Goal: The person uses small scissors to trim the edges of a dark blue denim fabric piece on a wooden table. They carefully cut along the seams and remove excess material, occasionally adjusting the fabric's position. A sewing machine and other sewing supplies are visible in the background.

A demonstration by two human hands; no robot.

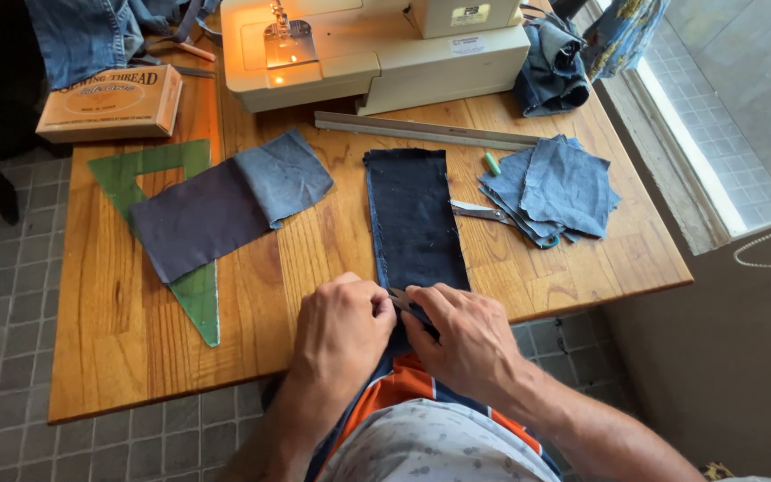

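Hands meet at near table (136, 357) edge: left hand (341, 335) and right hand (466, 339) both pinch near end of dark denim strip (414, 223), possibly with a small metal tool between fingers, hard to tell. Scissors (484, 212) lie beside strip, under denim squares (555, 187).

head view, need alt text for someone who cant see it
Both hands, left hand and right hand, pinch the near end of a dark denim strip on a wooden table. Behind it stand a sewing machine, ruler, scissors and stacked denim squares.
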